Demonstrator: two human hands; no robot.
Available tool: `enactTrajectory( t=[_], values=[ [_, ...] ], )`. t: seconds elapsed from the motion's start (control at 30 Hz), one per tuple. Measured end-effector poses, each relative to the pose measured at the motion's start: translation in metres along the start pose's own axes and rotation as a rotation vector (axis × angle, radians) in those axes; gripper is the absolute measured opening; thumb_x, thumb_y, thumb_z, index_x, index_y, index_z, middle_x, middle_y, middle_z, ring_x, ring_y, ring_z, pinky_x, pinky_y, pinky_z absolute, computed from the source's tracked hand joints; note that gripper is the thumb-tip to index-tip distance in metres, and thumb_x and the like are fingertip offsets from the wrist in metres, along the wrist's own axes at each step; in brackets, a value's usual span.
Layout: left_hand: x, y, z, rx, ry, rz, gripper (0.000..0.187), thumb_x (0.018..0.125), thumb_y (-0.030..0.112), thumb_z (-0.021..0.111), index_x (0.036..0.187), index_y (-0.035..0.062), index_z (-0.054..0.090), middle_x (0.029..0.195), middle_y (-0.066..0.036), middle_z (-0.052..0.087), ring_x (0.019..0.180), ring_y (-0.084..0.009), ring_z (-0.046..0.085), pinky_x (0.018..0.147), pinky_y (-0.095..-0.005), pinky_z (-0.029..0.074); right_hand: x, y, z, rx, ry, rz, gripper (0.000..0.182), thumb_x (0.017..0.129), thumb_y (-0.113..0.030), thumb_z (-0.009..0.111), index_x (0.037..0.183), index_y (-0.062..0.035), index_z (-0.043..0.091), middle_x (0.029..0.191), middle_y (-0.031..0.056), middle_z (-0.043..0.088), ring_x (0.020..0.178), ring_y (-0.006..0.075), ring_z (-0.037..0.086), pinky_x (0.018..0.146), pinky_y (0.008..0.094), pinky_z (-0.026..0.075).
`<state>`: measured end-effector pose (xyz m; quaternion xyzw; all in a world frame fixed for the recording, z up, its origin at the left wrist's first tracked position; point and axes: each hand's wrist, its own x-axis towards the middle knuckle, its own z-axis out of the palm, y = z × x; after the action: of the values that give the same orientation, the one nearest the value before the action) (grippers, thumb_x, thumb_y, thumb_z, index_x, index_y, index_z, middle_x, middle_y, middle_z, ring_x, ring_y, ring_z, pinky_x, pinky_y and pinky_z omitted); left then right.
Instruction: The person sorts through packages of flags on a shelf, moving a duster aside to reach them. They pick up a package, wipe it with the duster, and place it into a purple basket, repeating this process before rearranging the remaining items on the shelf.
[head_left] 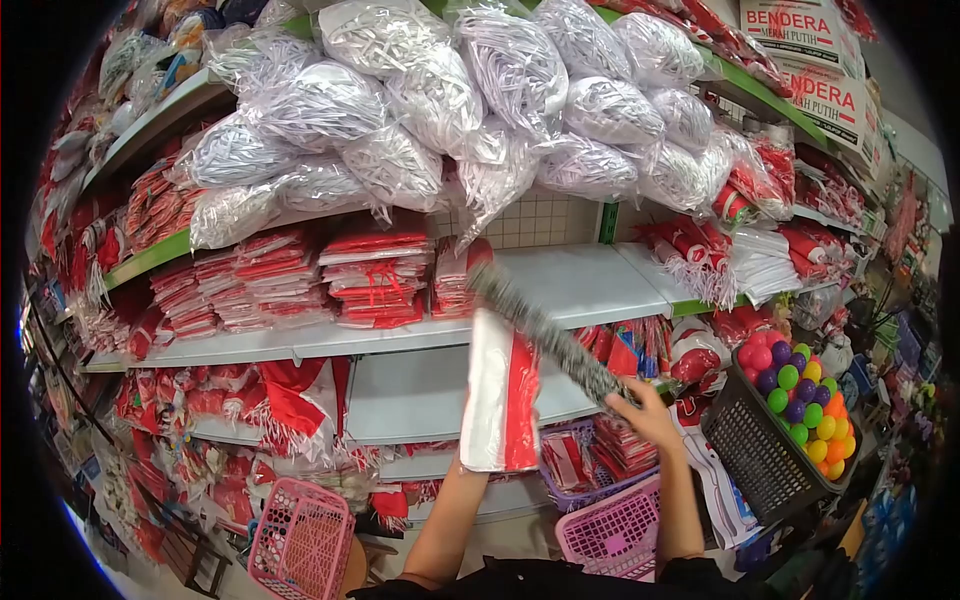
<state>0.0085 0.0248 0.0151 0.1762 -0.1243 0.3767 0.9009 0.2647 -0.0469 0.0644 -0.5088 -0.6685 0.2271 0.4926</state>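
Observation:
A folded red and white cloth packet (502, 395) is held up in front of the shelves, at the end of my left forearm. The packet covers my left hand, so its fingers are hidden. My right hand (642, 410) is closed around the lower end of a long duster (545, 335) with mottled grey bristles. The duster slants up to the left, its far end blurred near the top of the packet and beside stacked red and white packets (455, 278) on the middle shelf (570, 280).
Clear bags of white strips (390, 100) overhang the upper shelf. Folded packets (375, 275) stand at the left. A dark basket of coloured balls (765, 450) is at the right. Pink baskets (300, 540) and a purple basket (570, 490) sit low down.

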Motion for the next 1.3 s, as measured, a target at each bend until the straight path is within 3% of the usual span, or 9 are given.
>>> enactTrajectory(
  t=[0.17,0.5,0.73,0.83,0.9,0.97,1.13,1.23,1.3],
  values=[
    [0.017,-0.034,0.014,0.739,0.602,0.436,0.076,0.086,0.008,0.061,0.144,0.0154,0.011,0.126,-0.016,0.047,0.115,-0.0251,0.049,0.096,-0.04,0.043,-0.003,-0.028,0.064,0.543,-0.014,0.342,0.045,0.078,-0.023,0.075,0.111,-0.0001,0.055,0.084,0.0026,0.061,0.067,0.008,0.055,0.057,0.022,0.045],
    [0.0,-0.012,-0.003,0.414,0.277,0.371,0.049,0.096,0.036,0.039,0.134,0.0052,0.04,0.129,-0.014,0.052,0.114,-0.0265,0.053,0.099,-0.0407,0.042,0.009,-0.037,0.081,0.781,0.173,0.338,0.038,0.072,0.002,0.07,0.107,0.0025,0.056,0.098,0.0085,0.064,0.085,0.0141,0.061,0.077,0.0282,0.049],
    [0.011,-0.008,-0.001,-0.15,-0.23,0.332,0.05,0.095,0.044,0.038,0.126,0.0063,0.048,0.123,-0.013,0.056,0.106,-0.0265,0.057,0.093,-0.0427,0.046,0.003,-0.047,0.042,-0.206,-0.25,0.108,0.038,0.084,-0.029,0.067,0.104,0.0006,0.054,0.082,0.0129,0.062,0.078,0.0201,0.06,0.073,0.0321,0.047],
    [0.003,-0.006,0.03,0.025,0.067,0.361,0.048,0.096,0.043,0.039,0.13,0.0093,0.046,0.128,-0.011,0.053,0.115,-0.0261,0.051,0.097,-0.0446,0.042,-0.009,-0.036,-0.015,-0.199,-0.564,-0.073,0.035,0.083,-0.03,0.066,0.099,-0.0005,0.058,0.074,0.0111,0.059,0.071,0.0193,0.057,0.068,0.0323,0.046],
    [0.003,-0.003,0.032,-0.045,-0.118,0.429,0.052,0.095,0.046,0.038,0.132,0.0098,0.046,0.127,-0.011,0.054,0.112,-0.0283,0.054,0.099,-0.0442,0.041,-0.009,-0.033,-0.036,-0.334,-0.32,-0.14,0.037,0.082,-0.034,0.065,0.094,0.0006,0.059,0.076,0.0198,0.059,0.069,0.0307,0.061,0.064,0.0367,0.045],
    [0.0,-0.003,0.039,-0.089,0.064,0.286,0.052,0.095,0.047,0.038,0.13,0.0096,0.048,0.124,-0.011,0.056,0.108,-0.0275,0.056,0.097,-0.0436,0.043,-0.006,-0.034,-0.037,-0.412,0.005,-0.002,0.036,0.081,-0.032,0.066,0.092,0.0018,0.059,0.073,0.0195,0.058,0.068,0.0256,0.062,0.064,0.0352,0.045],
    [0.004,0.003,0.035,0.003,0.055,0.312,0.056,0.094,0.051,0.037,0.131,0.0099,0.046,0.122,-0.01,0.057,0.105,-0.0249,0.058,0.093,-0.0424,0.047,-0.014,-0.046,-0.057,-0.198,-0.513,-0.112,0.038,0.082,-0.028,0.065,0.1,0.0049,0.06,0.07,0.0155,0.059,0.066,0.0228,0.059,0.064,0.0342,0.045],
    [0.006,0.003,0.051,-0.121,0.054,0.306,0.057,0.094,0.053,0.037,0.13,0.0095,0.047,0.121,-0.011,0.058,0.104,-0.0252,0.059,0.093,-0.0421,0.047,-0.002,-0.036,-0.047,-0.297,-0.035,-0.041,0.039,0.081,-0.027,0.068,0.102,0.0052,0.061,0.071,0.0119,0.06,0.067,0.0201,0.059,0.065,0.0329,0.046],
    [0.01,0.006,0.009,-0.087,-0.195,0.388,0.058,0.094,0.053,0.036,0.13,0.0088,0.047,0.121,-0.012,0.058,0.106,-0.026,0.059,0.093,-0.0434,0.046,-0.004,-0.03,-0.054,-0.234,-0.366,-0.105,0.037,0.077,-0.023,0.073,0.099,0.0031,0.061,0.073,0.011,0.061,0.07,0.015,0.054,0.072,0.0317,0.047]
  ],
)
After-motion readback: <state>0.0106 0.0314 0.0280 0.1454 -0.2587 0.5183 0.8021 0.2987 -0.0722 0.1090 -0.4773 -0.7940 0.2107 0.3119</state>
